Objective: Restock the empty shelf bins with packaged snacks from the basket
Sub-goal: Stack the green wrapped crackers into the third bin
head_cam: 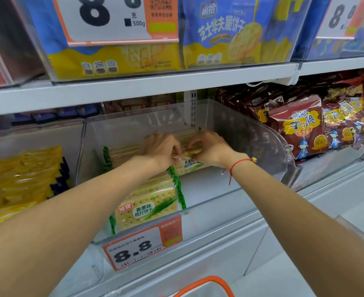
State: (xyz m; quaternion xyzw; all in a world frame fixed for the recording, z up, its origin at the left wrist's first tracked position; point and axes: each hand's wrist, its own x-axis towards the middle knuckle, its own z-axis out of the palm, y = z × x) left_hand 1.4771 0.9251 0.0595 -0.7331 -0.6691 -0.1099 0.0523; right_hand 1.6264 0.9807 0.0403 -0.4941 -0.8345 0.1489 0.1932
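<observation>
Both my hands reach into a clear plastic shelf bin (pixel 269 144) on the middle shelf. My left hand (pixel 159 150) and my right hand (pixel 209 148) together grip a green-edged pack of scallion soda crackers (pixel 189 165) near the back of the bin. Another pack of the same crackers (pixel 149 203) lies at the bin's front left, behind the 8.8 price tag (pixel 142 245). More cracker packs (pixel 121 152) stand behind my left hand. The right half of the bin floor is bare. An orange-rimmed basket (pixel 204 285) shows at the bottom edge.
Yellow snack packs (pixel 20 181) fill the bin to the left. Dark red snack bags (pixel 301 129) fill the bin to the right. The shelf above holds blue-and-yellow waffle cracker bags (pixel 226 35) behind clear fronts with price cards.
</observation>
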